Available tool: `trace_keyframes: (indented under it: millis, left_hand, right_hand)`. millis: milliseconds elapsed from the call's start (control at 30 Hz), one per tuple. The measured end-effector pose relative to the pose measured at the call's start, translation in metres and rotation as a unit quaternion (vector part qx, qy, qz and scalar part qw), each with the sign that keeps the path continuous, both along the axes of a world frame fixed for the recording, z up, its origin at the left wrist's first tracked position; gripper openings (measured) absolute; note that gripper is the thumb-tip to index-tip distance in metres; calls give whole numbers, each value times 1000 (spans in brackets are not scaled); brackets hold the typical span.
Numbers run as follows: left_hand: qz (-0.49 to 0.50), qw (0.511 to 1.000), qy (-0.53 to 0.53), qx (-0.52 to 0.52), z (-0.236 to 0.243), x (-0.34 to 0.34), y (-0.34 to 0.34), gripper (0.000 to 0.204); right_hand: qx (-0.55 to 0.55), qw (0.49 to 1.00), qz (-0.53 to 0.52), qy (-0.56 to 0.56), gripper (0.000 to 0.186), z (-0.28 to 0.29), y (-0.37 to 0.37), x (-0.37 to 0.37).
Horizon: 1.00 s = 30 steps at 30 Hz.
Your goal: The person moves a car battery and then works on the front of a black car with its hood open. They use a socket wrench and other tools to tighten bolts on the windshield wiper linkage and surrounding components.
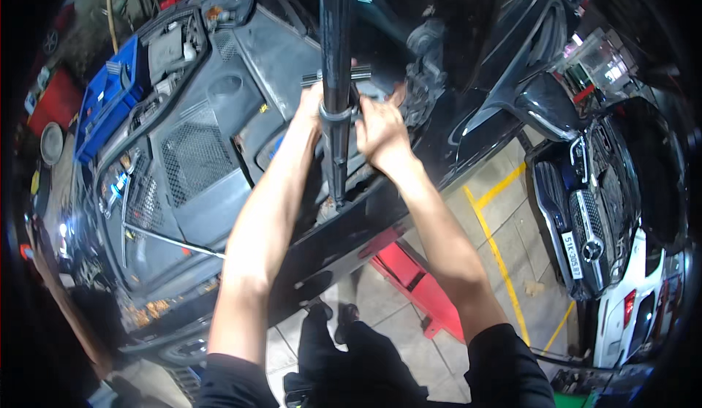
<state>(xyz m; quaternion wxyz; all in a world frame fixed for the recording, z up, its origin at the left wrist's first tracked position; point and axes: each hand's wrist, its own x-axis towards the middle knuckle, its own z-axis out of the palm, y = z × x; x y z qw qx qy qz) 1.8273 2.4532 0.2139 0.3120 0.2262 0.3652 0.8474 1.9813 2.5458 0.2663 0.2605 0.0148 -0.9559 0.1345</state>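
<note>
A thick black pole (336, 35) with a ring clamp (336, 115) rises from the car's fender edge and passes in front of my hands. My left hand (312, 104) is just left of it, close to the engine bay; its fingers are mostly hidden behind the pole. To the right, my right hand (384, 129) has its fingers curled near a dark part beside the pole; what lies in them does not show. A short ribbed metal bar (358, 74) runs crosswise behind the pole, just above both hands. Black engine covers (194, 152) spread out to the left.
A blue tray (110, 104) with tools rests at the far side of the engine bay. A long thin rod (172, 241) lies across the near covers. Below the fender sits a red jack-like piece (417, 284). Another person's arm (69, 313) reaches in at left. Other cars (585, 210) stand right.
</note>
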Motion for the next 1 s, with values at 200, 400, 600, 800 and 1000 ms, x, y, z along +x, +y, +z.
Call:
trace_keyframes:
  millis: [200, 400, 600, 800, 1000]
  left_hand:
    - [37, 997, 69, -9, 33, 20, 6, 50]
    - [95, 991, 84, 42, 31, 12, -2, 35]
    - [121, 983, 123, 55, 27, 15, 7, 47]
    - [179, 950, 240, -91, 31, 25, 3, 44]
    - [243, 868, 236, -363, 46, 50, 4, 26]
  right_hand:
    - [-156, 983, 50, 86, 29, -2, 25, -20]
    - [-626, 756, 187, -37, 24, 22, 15, -51]
    - [-698, 658, 283, -9, 38, 22, 17, -55]
    - [-700, 649, 300, 5, 20, 16, 25, -62]
    - [-747, 606, 255, 97, 14, 13, 18, -67]
